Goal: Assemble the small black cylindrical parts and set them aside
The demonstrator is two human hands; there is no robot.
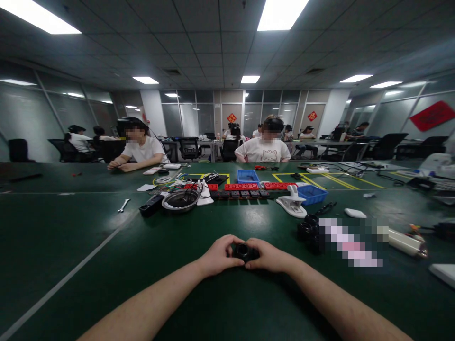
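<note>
A small black round part (244, 251) with a hole in its top sits on the green table (106, 265) right in front of me. My left hand (217, 255) grips its left side and my right hand (267, 255) grips its right side, fingers curled around it. Most of the part's body is hidden by my fingers. Several similar black round parts (308, 229) lie a little to the right of my right hand.
Further back stand a metal bowl (179, 200), a white clamp-like tool (292, 203), blue bins (312, 193), red and black parts (241, 186) and a wrench (123, 205). A metal cylinder (407, 242) lies at the right. Two people sit across the table.
</note>
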